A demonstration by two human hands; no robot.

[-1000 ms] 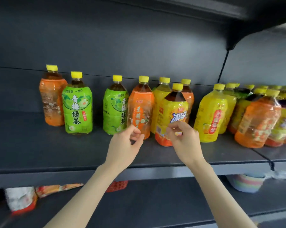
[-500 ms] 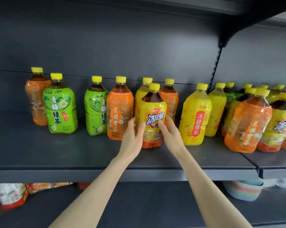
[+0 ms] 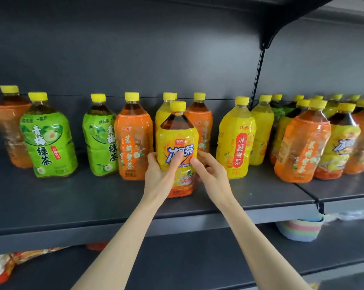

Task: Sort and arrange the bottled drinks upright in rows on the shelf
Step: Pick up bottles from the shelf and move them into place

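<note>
both hands [image 3: 183, 174] around iced-tea bottle [image 3: 178, 139]

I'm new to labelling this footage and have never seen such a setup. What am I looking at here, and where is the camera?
There is no machine: a person works bare-handed, and the single camera sits on their head, looking forward and down. The grey shelf carries upright yellow-capped drink bottles with green, orange and yellow labels. The left hand and right hand together clasp the iced tea bottle, yellow-labelled with an orange base, which stands in front of the row. Below, a lower shelf holds snack bags and a pastel striped container.
</note>
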